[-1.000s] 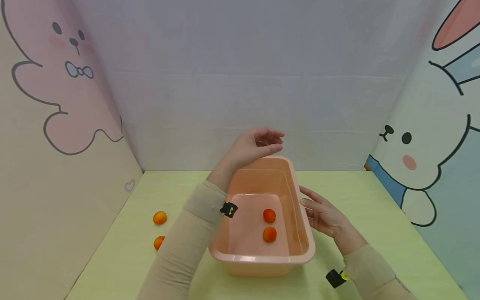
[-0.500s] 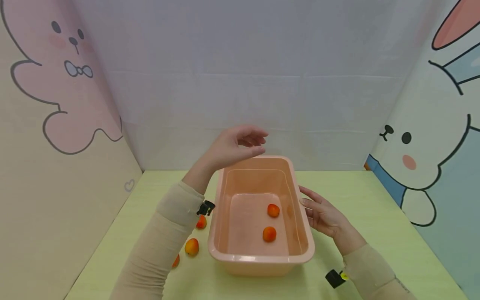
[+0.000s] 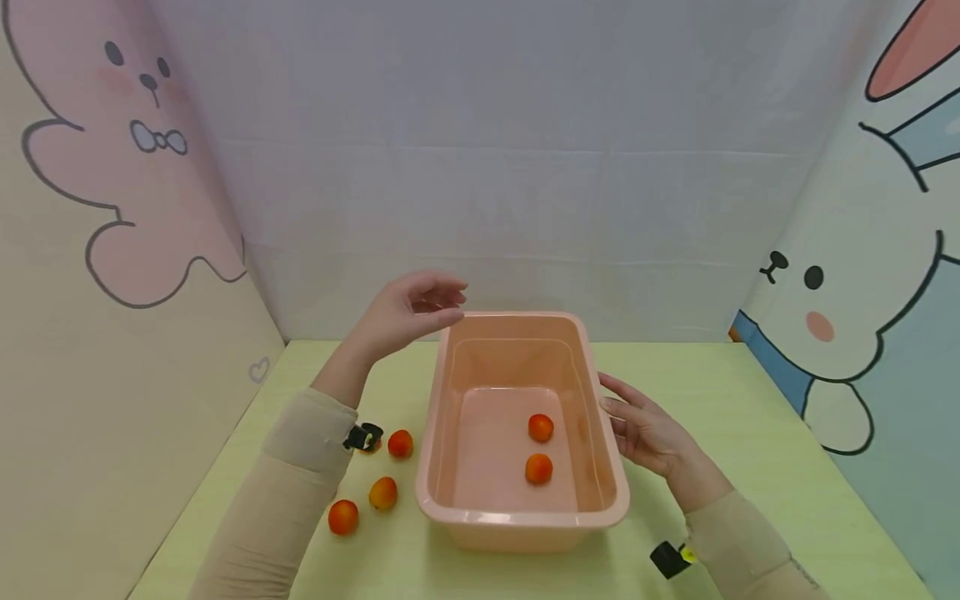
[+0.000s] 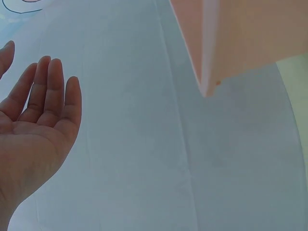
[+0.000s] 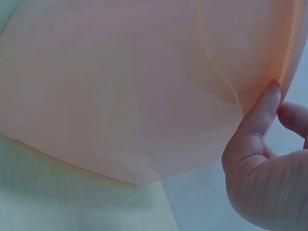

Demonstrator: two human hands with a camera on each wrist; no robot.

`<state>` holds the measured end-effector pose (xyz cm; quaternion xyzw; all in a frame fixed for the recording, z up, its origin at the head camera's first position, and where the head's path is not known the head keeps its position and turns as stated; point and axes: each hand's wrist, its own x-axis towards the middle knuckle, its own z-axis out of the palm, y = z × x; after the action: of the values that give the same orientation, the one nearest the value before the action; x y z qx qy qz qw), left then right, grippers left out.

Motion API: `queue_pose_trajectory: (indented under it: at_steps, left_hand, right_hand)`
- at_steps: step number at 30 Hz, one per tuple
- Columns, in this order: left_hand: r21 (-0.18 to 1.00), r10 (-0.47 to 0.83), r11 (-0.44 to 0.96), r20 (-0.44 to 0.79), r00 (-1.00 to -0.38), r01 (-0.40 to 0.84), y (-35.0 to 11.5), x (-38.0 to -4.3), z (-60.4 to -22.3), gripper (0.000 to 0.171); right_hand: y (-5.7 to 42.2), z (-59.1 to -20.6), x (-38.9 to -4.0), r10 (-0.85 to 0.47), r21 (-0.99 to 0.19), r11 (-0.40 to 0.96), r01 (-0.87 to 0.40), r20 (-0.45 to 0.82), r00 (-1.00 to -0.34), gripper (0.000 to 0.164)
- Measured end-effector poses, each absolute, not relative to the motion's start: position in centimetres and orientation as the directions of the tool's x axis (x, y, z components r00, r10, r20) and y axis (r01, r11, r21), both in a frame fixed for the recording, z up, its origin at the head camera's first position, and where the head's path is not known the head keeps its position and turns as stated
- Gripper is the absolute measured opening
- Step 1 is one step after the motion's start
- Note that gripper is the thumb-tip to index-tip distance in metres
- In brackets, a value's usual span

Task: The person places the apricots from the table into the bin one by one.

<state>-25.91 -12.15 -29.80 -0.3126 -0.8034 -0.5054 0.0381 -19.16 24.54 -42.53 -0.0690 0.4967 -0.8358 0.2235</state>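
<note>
Centrally, pink basin point(image 3: 487, 450), slack left hand point(image 3: 401, 316) near it, loose right hand point(image 3: 649, 432) touching rim point(image 3: 609, 454)

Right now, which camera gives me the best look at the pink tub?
The head view: it shows the pink tub nearly whole, inside included. The left wrist view catches only part of its rim and walls; the right wrist view, mainly an outer wall, the right hand touching it.
</note>
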Motion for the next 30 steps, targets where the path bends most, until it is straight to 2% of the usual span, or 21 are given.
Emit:
queue_pose_trajectory:
  at_steps: [8,19,24,30]
  left_hand:
    - [0.777,0.403,0.395,0.333,-0.853,0.49,-16.5,-25.6,-32.6,0.038]
    - [0.786,0.3,0.466,0.292,-0.908,0.406,-22.8,-25.5,-38.6,0.036]
    - [0.807,0.254,0.465,0.272,-0.928,0.364,-25.1,-25.3,-41.3,0.043]
    - [0.823,0.218,0.501,0.177,-0.96,0.266,-28.2,-25.3,-44.9,0.058]
  right_hand:
    - [24.4,-42.7,-19.3,-0.427,-0.859,-0.412,0.302,-0.11,-0.897,0.032]
    - [24.3,-42.7,-19.1,-0.413,-0.859,-0.408,0.31,-0.129,-0.901,0.031]
    - [24.2,-42.5,-19.1,-0.406,-0.862,-0.403,0.308,-0.133,-0.904,0.032]
    - [24.1,-42.5,-19.0,-0.387,-0.858,-0.402,0.32,-0.157,-0.908,0.035]
